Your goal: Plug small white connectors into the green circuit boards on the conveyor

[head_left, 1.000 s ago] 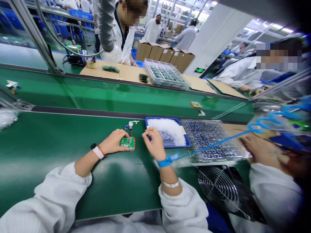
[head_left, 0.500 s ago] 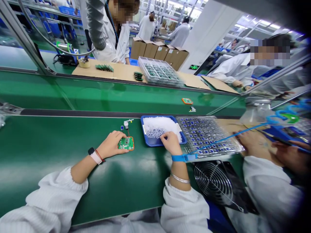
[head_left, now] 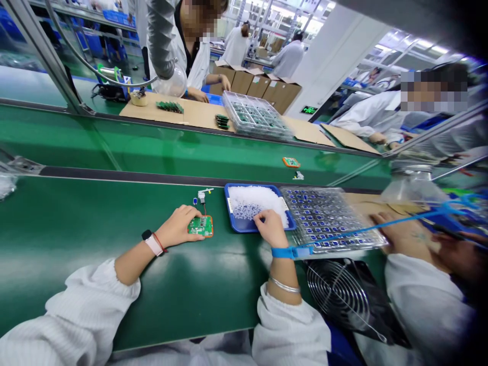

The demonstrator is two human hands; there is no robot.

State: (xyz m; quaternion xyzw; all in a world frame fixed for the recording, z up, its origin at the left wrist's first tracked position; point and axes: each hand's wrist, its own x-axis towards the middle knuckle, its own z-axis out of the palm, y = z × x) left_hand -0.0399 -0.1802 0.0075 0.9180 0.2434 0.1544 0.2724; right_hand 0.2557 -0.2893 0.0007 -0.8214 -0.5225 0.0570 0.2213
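My left hand grips the edges of a green circuit board in an orange frame, lying on the green bench. A dark-red lead runs from the board up to a small white connector part, with a small blue-faced piece beside it. Over the front of a blue tray my right hand is closed, thumb and forefinger pinched together. Whatever is between those fingertips is too small to make out. Tiny white parts are heaped in the tray, thinner near my fingers.
Right of the tray lies a clear tray of blue-faced pieces, crossed by a blue cord. A black fan with a wire guard sits nearer me. A co-worker's hand is at far right. Another framed board lies on the green strip behind.
The view has shifted slightly. My left hand keeps its hold on the circuit board, and my right hand stays pinched over the tray. The hands of the person across now show.
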